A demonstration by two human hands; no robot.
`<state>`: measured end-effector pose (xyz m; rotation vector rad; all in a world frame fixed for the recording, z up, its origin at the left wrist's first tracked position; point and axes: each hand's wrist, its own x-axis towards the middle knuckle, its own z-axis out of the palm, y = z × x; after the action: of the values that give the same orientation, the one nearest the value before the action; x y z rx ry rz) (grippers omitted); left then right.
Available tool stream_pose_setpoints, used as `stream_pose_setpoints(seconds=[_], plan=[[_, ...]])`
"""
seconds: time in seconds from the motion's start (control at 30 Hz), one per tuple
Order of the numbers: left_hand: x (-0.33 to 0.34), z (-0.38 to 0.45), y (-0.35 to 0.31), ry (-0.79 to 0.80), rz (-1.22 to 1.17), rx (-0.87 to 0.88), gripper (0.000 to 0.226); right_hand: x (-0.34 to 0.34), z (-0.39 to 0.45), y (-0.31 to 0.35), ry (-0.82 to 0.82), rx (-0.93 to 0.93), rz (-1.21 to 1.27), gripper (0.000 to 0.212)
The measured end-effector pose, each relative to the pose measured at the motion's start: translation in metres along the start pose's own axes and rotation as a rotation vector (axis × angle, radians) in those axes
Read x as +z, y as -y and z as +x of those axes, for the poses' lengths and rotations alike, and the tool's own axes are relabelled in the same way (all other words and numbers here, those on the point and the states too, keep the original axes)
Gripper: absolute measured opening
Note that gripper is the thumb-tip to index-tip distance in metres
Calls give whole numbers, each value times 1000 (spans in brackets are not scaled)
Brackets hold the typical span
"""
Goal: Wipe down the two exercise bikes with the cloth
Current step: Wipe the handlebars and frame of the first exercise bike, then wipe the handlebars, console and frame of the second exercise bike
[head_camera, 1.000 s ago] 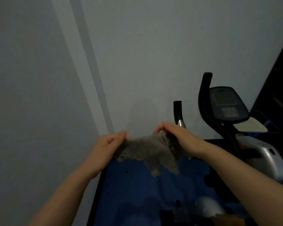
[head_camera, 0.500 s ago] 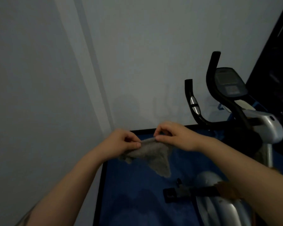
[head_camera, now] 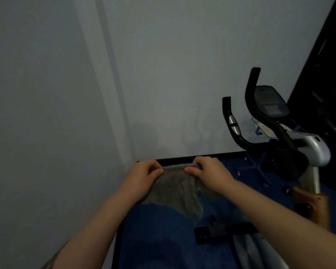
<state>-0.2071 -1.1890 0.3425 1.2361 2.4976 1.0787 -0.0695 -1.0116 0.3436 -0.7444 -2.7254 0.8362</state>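
The cloth (head_camera: 175,191) has gone from a bunched clump a second ago to a spread sheet. The left hand (head_camera: 144,176) and right hand (head_camera: 209,173) now pinch its top edge close together, each grip closed on a corner, and the rest hangs down over the blue floor mat (head_camera: 159,239). That reads as readying a fresh face; no wiping has begun. The exercise bike (head_camera: 279,144) stands to the right, untouched and well apart from the cloth; only 1 bike shows. Its console (head_camera: 270,101) is too dim, I think, for any writing to be read.
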Motion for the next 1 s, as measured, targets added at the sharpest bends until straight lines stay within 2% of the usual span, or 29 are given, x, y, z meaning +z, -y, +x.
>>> stream_pose_setpoints(seconds=[0.17,0.27,0.3,0.37,0.4,0.43,0.53,0.57,0.63,0.7,0.73,0.83,1.0], plan=[[34,-15,6,-129,-219,-129,12,36,-9,8,-14,196,333,33],[55,-35,-1,-17,-292,-30,17,46,-13,18,115,370,861,37],[59,-42,-2,64,-290,27,27,46,-15,17,163,396,937,41],[58,-51,-2,254,-351,105,37,47,-17,13,218,353,941,43],[54,-51,-1,293,-368,122,37,47,-18,10,226,315,931,40],[50,-48,1,244,-368,122,36,47,-18,8,230,283,930,35],[34,-32,11,-46,-332,45,27,41,-18,6,225,171,881,27],[30,-29,14,-52,-313,39,31,38,-19,8,230,123,843,27],[27,-24,20,118,-282,50,43,31,-23,9,242,41,785,27],[30,-20,22,274,-285,74,25,23,-30,8,197,3,692,22],[33,-19,21,301,-276,84,16,21,-35,5,157,-4,633,18],[49,-19,17,336,-218,106,9,20,-55,-12,52,27,492,8],[97,-36,14,490,-136,69,10,47,-113,-55,-18,214,418,3]])
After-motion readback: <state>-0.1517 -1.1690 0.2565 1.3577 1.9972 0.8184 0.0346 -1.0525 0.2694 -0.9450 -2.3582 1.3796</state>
